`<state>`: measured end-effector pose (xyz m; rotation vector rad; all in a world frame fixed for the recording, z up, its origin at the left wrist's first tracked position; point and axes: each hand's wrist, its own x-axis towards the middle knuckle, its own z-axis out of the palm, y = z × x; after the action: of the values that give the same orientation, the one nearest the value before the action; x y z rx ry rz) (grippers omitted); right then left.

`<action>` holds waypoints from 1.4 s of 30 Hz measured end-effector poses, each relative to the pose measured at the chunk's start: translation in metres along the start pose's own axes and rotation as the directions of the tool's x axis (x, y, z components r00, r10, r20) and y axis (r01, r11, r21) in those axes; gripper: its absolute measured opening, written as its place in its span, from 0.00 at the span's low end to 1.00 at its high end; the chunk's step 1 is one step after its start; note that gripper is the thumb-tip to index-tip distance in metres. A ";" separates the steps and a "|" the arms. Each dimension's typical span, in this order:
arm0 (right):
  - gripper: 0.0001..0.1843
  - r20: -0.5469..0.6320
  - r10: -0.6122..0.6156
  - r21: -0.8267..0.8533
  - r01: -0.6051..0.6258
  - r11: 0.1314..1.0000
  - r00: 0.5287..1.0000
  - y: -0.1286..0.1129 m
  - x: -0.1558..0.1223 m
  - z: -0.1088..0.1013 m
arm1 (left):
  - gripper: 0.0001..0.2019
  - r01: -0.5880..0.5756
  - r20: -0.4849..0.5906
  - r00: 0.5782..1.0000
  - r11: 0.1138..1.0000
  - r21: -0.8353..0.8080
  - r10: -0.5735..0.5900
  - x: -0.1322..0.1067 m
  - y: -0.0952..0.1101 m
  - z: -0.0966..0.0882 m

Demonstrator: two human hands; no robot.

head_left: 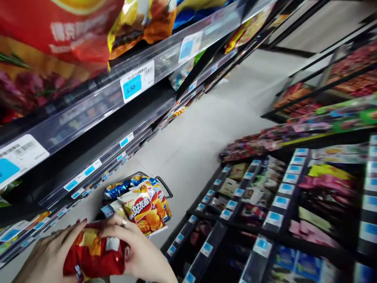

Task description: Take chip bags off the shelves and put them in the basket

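Between both hands, at the bottom left of the head view, is a red snack bag (96,255) with a yellow patch. My left hand (53,249) wraps its left side, fingertips on the top edge. From the right, my right hand (141,245), with a ring on one finger, grips the other side. Just beyond the hands, low near the floor, a basket with a dark handle (166,188) holds several snack bags. An orange and white snack bag (145,208) lies uppermost there, and blue snack bags (118,189) sit behind it.
At left runs a shelf edge (97,106) with price tags, bearing a large red bag (59,43) and an orange bag (141,27). The pale floor aisle (188,145) runs ahead. Tagged bins (265,216) of packaged snacks line the right side.
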<state>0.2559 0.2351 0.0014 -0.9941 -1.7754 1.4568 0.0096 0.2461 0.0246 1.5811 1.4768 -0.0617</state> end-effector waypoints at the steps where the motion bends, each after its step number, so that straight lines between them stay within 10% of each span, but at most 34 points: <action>1: 0.24 0.020 -0.018 -0.039 0.019 0.999 1.000 0.003 0.006 -0.006 | 0.39 -0.018 -0.016 1.000 0.999 0.042 0.019 0.010 0.000 0.005; 6: 0.32 -0.296 0.117 -0.160 -0.170 0.972 0.948 0.038 0.001 -0.028 | 0.29 0.006 -0.103 0.994 0.970 0.242 0.019 0.071 -0.006 0.028; 11: 0.20 -0.769 0.377 0.024 -0.566 0.824 0.516 0.124 -0.070 -0.030 | 0.25 -0.015 -0.085 0.993 0.807 0.591 0.080 0.149 0.013 0.059; 14: 0.23 -0.809 0.435 0.015 -0.726 0.687 0.396 0.181 -0.114 -0.007 | 0.26 -0.028 -0.054 0.995 0.781 0.624 0.079 0.201 0.017 0.087; 22: 0.35 -0.825 0.028 -0.483 -0.731 0.482 0.564 0.259 -0.141 0.067 | 0.19 -0.010 0.029 1.000 0.772 0.636 -0.011 0.294 -0.021 0.157; 42: 0.44 -0.834 0.016 -0.478 -0.737 0.478 0.552 0.283 -0.120 0.081 | 0.22 -0.091 0.287 0.958 0.938 0.334 -0.009 0.312 -0.067 0.226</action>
<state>0.2954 0.1210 -0.2925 -2.2767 -1.5005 0.1246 0.1613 0.3266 -0.3268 1.7934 1.2497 -0.5302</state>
